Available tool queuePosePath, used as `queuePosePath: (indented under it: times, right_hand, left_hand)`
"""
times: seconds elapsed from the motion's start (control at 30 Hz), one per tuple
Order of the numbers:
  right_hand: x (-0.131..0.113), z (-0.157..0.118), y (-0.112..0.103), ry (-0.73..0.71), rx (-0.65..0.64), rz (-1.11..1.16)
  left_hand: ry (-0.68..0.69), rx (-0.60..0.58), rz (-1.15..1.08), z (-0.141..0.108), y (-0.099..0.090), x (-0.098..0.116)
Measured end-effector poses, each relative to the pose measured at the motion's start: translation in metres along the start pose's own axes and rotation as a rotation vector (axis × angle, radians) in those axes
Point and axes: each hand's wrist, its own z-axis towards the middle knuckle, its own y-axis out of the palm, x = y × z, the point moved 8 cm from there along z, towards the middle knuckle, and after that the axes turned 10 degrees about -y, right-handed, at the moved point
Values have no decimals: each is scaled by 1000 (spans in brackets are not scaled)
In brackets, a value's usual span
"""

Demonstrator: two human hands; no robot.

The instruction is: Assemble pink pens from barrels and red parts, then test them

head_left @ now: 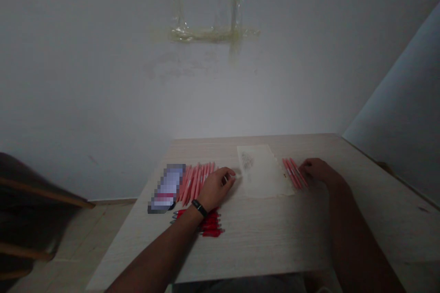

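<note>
Two arms reach forward, palms down: the left hand (216,188) loosely curled, any grip unclear; the right hand (318,171) released beside pink pens (294,173).

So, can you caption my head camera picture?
Left hand beside a row of slim pink pens, right hand beside a smaller row of pink pens.

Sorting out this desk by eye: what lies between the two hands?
The head view shows a sheet of paper with a dark marking, then a bunch of pink pens, between the left hand and the right hand.
</note>
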Motion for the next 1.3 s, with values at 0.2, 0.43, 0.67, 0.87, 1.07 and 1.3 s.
queuePosePath:
  times: [0.2, 0.43, 0.67, 0.87, 1.07, 1.3]
  right_hand:
    - [-14, 1, 5, 16, -4, 14]
    - [-12, 0, 10, 47, -31, 73]
    - [-10, 4, 5, 27, 8, -26]
    - [-12, 2, 8, 40, -12, 4]
    - [-14, 0, 11, 62, -29, 78]
    - [-16, 0, 9, 50, -29, 58]
  left_hand:
    - [1, 3, -12, -1, 0, 1]
    - [5, -2, 13, -1, 0, 0]
    - [3, 4, 24, -1, 0, 1]
    - [1, -8, 3, -1, 0, 1]
    - [-8, -11, 2, -1, -1, 1]
    - [8, -12, 5, -1, -1, 1]
